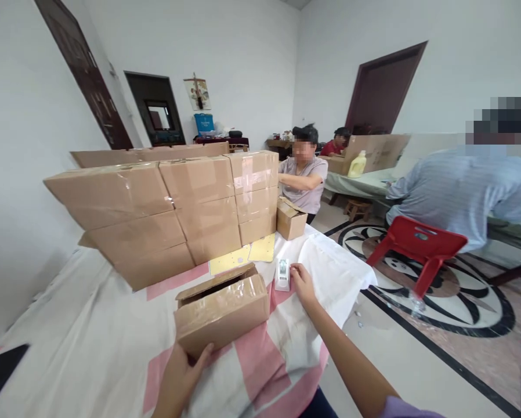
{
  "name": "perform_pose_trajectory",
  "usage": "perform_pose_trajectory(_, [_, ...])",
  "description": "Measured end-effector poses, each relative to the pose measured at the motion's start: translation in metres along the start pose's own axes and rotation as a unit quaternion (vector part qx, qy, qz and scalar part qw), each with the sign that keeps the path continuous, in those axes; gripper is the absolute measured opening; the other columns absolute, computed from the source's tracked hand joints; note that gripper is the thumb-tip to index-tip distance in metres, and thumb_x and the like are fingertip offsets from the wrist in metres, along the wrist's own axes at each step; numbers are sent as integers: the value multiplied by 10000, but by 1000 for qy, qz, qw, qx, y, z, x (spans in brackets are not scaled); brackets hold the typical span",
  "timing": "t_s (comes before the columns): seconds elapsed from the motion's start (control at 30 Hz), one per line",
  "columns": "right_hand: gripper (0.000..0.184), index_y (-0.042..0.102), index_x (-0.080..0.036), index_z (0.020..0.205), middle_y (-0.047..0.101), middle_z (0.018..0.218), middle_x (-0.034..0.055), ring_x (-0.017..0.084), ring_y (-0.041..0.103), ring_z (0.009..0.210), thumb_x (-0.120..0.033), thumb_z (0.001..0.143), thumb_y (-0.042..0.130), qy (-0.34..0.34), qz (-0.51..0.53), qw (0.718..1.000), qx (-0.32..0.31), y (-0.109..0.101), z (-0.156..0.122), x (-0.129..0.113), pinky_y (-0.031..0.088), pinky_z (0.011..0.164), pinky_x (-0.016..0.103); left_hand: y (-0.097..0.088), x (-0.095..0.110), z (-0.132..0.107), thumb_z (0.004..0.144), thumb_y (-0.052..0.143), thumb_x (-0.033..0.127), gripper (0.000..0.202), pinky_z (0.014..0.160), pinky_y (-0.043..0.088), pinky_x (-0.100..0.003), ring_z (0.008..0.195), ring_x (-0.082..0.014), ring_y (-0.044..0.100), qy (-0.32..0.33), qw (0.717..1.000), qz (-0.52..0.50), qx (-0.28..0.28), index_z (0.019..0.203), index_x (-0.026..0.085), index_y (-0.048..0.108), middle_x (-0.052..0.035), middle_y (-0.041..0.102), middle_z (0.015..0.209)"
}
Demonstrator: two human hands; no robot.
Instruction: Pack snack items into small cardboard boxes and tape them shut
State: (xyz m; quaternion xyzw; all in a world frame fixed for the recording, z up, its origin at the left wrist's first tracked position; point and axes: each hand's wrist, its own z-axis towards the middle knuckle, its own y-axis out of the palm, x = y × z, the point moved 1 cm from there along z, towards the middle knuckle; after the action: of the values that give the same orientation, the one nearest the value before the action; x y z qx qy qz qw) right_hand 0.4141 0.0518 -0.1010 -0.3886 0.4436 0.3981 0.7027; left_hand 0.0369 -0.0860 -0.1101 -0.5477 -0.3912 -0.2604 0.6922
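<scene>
A brown cardboard box (225, 310) with clear tape on it sits on the cloth-covered table in front of me, a dark gap showing along its top. My left hand (186, 368) grips its near left corner, thumb on the front and the other fingers partly hidden. Just right of the box is a small white package (282, 276) with a greenish label; its exact kind is unclear. My right hand (301, 283) has its thumb and fingertips pinched at the package's right edge.
Stacked cardboard boxes (199, 209) form a wall behind yellow sheets (243, 255). A smaller box (290, 219) stands near the table's far corner. One person (306, 174) sits opposite; another sits by a red chair (417, 244). A dark flat object (2, 371) lies at left.
</scene>
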Motion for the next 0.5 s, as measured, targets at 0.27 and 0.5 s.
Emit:
perform_pose_trajectory(0.27, [308,635,-212,963,694,933,83,260,638,873,-467,881,484,7,11,1000,-2,2,-2,1,523,819,394,4,-4,1,713,661,711,646,826,533,-500,992,-400,671,17,1000,-8,-6,1047,166,571,-154,716,1044])
perform_pose_trajectory(0.5, [292,641,-213,961,692,949,80,258,642,879,-451,869,498,-2,15,1000,-2,2,-1,5,524,831,397,4,-5,0,732,673,678,620,815,534,-499,974,-394,680,20,1000,-3,-7,1071,169,569,-130,723,1029])
